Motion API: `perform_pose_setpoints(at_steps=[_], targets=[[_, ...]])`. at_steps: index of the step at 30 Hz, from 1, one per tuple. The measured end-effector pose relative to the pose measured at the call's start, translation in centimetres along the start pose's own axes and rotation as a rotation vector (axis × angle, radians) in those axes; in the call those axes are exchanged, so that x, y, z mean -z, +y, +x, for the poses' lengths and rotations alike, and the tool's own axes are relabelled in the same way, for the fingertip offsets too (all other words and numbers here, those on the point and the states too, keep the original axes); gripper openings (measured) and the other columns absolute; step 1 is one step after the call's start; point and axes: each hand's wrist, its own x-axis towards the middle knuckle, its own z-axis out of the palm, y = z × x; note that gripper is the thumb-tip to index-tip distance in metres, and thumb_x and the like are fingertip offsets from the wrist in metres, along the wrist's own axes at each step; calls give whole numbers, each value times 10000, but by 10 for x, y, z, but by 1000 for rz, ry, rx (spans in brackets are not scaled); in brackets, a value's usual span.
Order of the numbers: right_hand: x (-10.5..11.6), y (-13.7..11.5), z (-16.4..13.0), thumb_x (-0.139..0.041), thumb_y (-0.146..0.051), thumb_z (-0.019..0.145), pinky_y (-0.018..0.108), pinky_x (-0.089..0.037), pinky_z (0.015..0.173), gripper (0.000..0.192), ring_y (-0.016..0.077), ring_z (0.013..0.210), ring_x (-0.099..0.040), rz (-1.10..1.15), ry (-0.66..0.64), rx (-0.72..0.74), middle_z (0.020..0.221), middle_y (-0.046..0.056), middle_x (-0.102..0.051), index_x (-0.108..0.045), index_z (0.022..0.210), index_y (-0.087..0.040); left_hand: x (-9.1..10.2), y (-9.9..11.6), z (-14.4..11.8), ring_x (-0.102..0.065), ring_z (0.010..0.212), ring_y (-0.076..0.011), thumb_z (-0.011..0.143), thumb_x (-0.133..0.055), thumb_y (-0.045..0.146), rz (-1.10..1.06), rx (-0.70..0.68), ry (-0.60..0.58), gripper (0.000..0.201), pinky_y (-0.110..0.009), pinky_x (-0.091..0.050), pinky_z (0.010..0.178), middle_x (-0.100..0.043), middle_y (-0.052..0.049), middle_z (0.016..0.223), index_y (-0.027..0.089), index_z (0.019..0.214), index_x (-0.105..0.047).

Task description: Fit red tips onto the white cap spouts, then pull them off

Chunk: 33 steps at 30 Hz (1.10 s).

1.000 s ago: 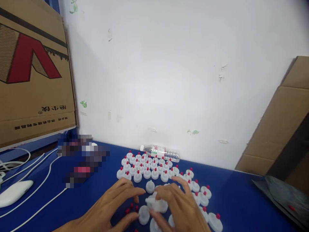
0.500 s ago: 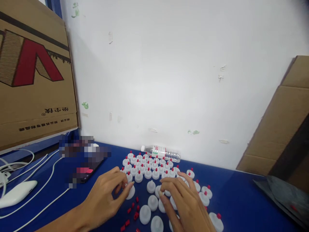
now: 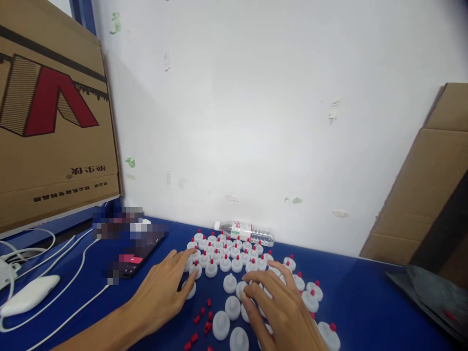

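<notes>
Head view: low in the frame, the left hand (image 3: 163, 295) lies fingers spread, nudging a white cap (image 3: 190, 289) on the blue surface (image 3: 365, 302). The right hand (image 3: 278, 304), fingers loosely apart, rests on uncapped ones (image 3: 241, 290). Better to press gently, sparing the finished rows (image 3: 226, 251).

Blue table (image 3: 365, 302) with white caps (image 3: 226, 256), loose red tips (image 3: 204, 319), water bottle (image 3: 244, 232), phone (image 3: 137, 254), cables (image 3: 69, 297).

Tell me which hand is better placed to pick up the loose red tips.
Left, probably. The left hand rests just beside the loose red tips, while the right hand lies over the white caps, farther away.
</notes>
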Motion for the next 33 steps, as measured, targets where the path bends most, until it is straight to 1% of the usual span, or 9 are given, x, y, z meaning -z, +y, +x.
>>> perform_pose_setpoints(at_steps=[3,6,9,13,19,24,29,31,33], targets=[[0,-2,-1,-542,-120,979,473,-340,1176,149,158,884,-702,-7,0,7,1012,14,-729,-639,1015,-227,-2,0,2,-636,1017,-287,1055,-420,336,-9,-43,-43,302,-389,-492,830,-716,-81,1028,221,1185,-667],[-3,-3,-1,-540,-120,981,457,-374,1145,144,155,876,-700,2,-2,17,1014,19,-725,-637,1007,-223,-3,1,3,-621,908,-258,1042,-479,351,-21,-63,-40,241,-344,-462,750,-686,-43,909,238,1060,-691],[-9,-4,-2,-535,-116,984,446,-374,1136,152,153,871,-694,17,-3,32,998,16,-720,-639,1023,-220,-5,-1,4,-603,894,-244,1029,-534,333,-29,-75,-23,180,-323,-443,732,-673,-26,914,251,1068,-690],[-15,-6,-3,-517,-104,989,442,-349,1143,173,151,845,-679,12,37,36,981,13,-716,-645,1025,-215,-9,-5,4,-581,936,-247,1048,-505,300,-49,-95,-22,193,-335,-457,773,-670,-29,955,251,1054,-691],[-16,-5,-5,-523,-98,985,444,-249,1208,168,148,887,-685,-15,28,35,1013,17,-718,-641,1011,-216,-18,-12,4,-582,1011,-253,1042,-540,307,-154,-188,32,258,-368,-503,873,-662,-43,1057,273,1278,-639],[-12,-5,-4,-523,-106,983,394,-287,1181,181,134,858,-685,-25,37,31,1001,2,-720,-653,1015,-226,-12,-7,4,-597,961,-219,1044,-521,200,-289,-299,64,162,-324,-510,847,-678,-21,1008,256,1079,-669],[-12,-11,3,-540,-330,1045,325,-250,1210,281,133,963,-714,-61,31,52,1110,7,-754,-620,1286,-210,7,16,-7,-609,961,-175,1048,-528,114,-471,-506,165,219,-266,-512,873,-698,-9,1012,260,1192,-603],[-19,-17,6,-458,-454,1076,328,-252,1214,375,143,962,-726,-68,94,59,1103,24,-770,-625,1281,-187,12,25,-13,-616,960,-167,1067,-501,116,-500,-583,184,232,-250,-514,873,-712,-14,1017,258,1232,-583],[-28,-24,9,-391,-506,1090,323,-252,1212,429,132,863,-735,-36,184,79,1014,10,-784,-658,1185,-184,14,30,-19,-616,944,-170,1091,-463,154,-487,-641,195,211,-255,-513,860,-721,-29,1025,245,1250,-569]])
